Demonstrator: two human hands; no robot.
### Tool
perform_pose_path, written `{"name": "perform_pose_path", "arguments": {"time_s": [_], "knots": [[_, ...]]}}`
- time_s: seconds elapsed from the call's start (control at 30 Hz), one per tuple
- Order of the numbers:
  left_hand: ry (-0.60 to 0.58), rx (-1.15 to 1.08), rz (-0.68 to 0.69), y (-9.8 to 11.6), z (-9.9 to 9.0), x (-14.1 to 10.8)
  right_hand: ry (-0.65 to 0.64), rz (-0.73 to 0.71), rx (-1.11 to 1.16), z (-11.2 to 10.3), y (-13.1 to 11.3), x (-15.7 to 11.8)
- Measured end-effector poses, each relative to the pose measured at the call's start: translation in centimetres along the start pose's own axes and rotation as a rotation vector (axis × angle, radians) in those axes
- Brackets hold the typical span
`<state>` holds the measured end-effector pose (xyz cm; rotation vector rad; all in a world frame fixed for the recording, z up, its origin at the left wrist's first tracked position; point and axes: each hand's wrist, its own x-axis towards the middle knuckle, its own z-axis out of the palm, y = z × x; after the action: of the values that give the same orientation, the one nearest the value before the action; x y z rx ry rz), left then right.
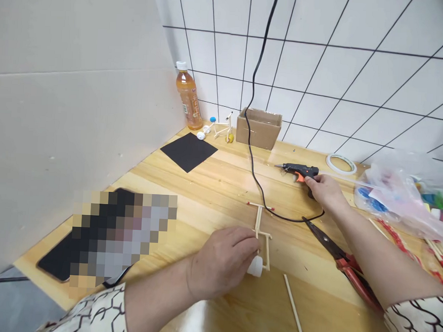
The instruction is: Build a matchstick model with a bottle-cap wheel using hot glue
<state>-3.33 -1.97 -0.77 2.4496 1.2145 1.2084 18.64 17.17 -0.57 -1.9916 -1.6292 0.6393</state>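
My left hand (226,260) has its fingers closed around the near side of a small stick frame (268,252), made of thin pale wooden sticks with a red-tipped crossbar at its far end. A white bottle cap (255,267) is at the frame's near end, just by my fingertips. Over to the right, my right hand (326,191) grips the handle of a black hot glue gun (299,170) with an orange trigger. Its nozzle points left, and a clear glue stick sticks out at the back. One loose wooden stick (294,308) lies in front of the frame.
Red-handled pliers (344,261) lie under my right forearm. A black cord (256,180) crosses the table. At the back are a drink bottle (190,97), a stick model (223,129), a cardboard box (258,131), black paper (188,152), tape (341,164) and plastic bags (406,190). A phone (59,256) lies left.
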Motion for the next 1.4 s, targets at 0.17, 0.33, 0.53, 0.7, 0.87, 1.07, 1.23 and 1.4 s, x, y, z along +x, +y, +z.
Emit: {"name": "perform_pose_path", "arguments": {"time_s": [0.17,0.33,0.53,0.7,0.87,1.07,1.23,1.4], "knots": [[-0.006,0.016,-0.015,0.0,0.0,-0.1,0.089,-0.427,-0.125,-1.2,-1.2,-5.9],[-0.023,-0.002,-0.006,0.0,-0.1,0.0,-0.264,-0.977,-0.026,-0.8,-1.6,-14.6],[-0.025,-0.079,-0.026,0.0,0.1,0.1,-0.294,-0.958,0.069,1.6,-1.2,-16.5],[-0.073,-0.261,-0.142,-0.4,-0.3,0.5,-0.217,-1.011,0.074,2.6,-0.7,-15.9],[-0.097,-0.287,-0.525,-2.5,-0.7,1.9,-0.185,-1.019,0.024,2.3,0.0,-16.0],[-0.414,-0.172,-0.675,-3.5,-0.3,3.3,-0.134,-1.047,-0.018,1.9,0.5,-15.8],[-0.481,-0.086,-0.637,-2.8,-0.1,3.5,-0.171,-1.075,-0.07,1.8,0.5,-15.8],[-0.507,-0.053,-0.6,-2.2,0.0,3.7,-0.198,-1.103,-0.097,1.7,0.6,-15.9]]}}
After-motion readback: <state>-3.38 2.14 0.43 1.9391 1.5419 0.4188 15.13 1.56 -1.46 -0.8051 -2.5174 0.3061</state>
